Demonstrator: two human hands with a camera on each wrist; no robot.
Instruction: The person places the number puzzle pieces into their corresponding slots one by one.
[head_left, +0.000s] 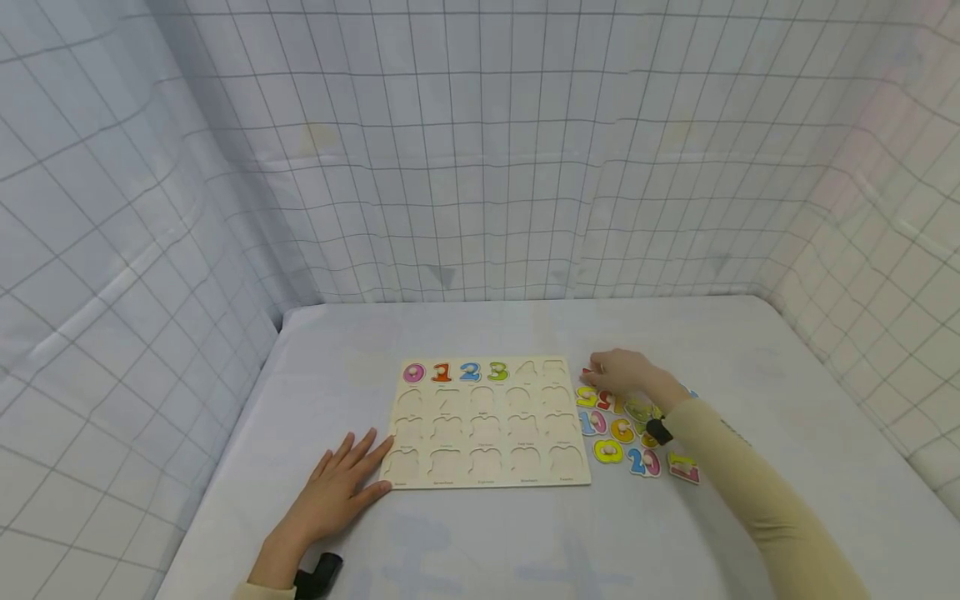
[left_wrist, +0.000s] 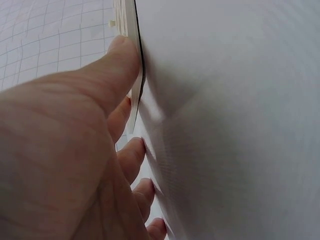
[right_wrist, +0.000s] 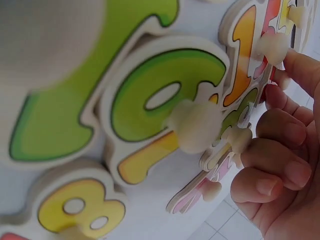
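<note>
Left hand [left_wrist: 65, 155] fills the near side, thumb [left_wrist: 120, 62] against the edge of a pale board [left_wrist: 132, 30]! The index finger tucks in right by that edge, and down the line go three more fingers [left_wrist: 132, 160], spread apart, tips at the white surface [left_wrist: 240, 100]. Soft shadow spreads beside them, a small knob [left_wrist: 112, 23] pokes off the board, and gridded cloth [left_wrist: 45, 37] hangs behind, upper left.

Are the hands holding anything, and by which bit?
The right hand seems to pinch a red piece; which part is hidden. The left hand only touches the board.
</note>
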